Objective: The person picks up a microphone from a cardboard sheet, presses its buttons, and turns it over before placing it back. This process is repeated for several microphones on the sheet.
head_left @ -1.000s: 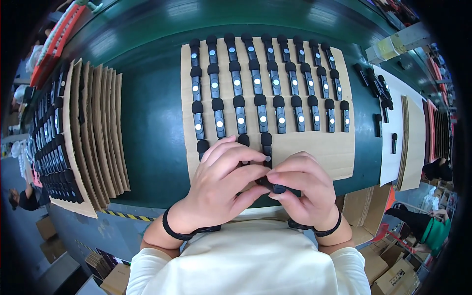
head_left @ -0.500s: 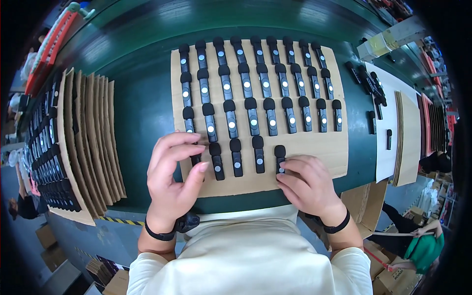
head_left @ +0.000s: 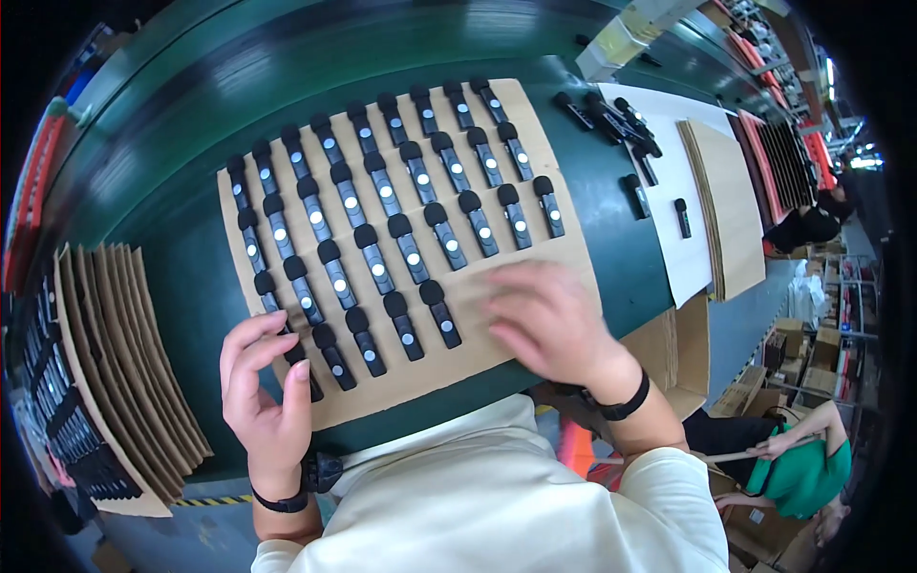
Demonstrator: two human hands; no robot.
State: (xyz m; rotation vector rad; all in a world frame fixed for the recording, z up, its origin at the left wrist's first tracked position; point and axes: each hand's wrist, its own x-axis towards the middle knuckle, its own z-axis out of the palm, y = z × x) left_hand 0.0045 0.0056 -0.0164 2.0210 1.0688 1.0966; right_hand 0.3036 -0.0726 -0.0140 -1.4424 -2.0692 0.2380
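Several small black clip-on microphones with foam tops and round pale dots lie in rows on a brown cardboard sheet [head_left: 535,263]. My left hand [head_left: 263,396] is at the sheet's near left corner, thumb and fingers apart, partly covering the end microphone [head_left: 314,386] of the nearest row. That row's rightmost microphone [head_left: 441,317] lies flat, with no hand on it. To its right, my right hand [head_left: 549,325] hovers over bare cardboard. Its fingers are blurred but apart from the thumb, and nothing shows between them.
Upright cardboard sheets [head_left: 124,334] stand packed at the left, the outermost carrying microphones. At the right, loose microphones [head_left: 611,122] lie partly on white paper [head_left: 683,250], beside stacked cardboard [head_left: 731,220]. An open carton [head_left: 683,368] is below the green table's edge. A person in green [head_left: 807,473] is at the lower right.
My right hand has let go of the nearest row's rightmost microphone and moved right. The view has turned, so the sheet appears tilted and further left. My left hand stays by the row's left end.
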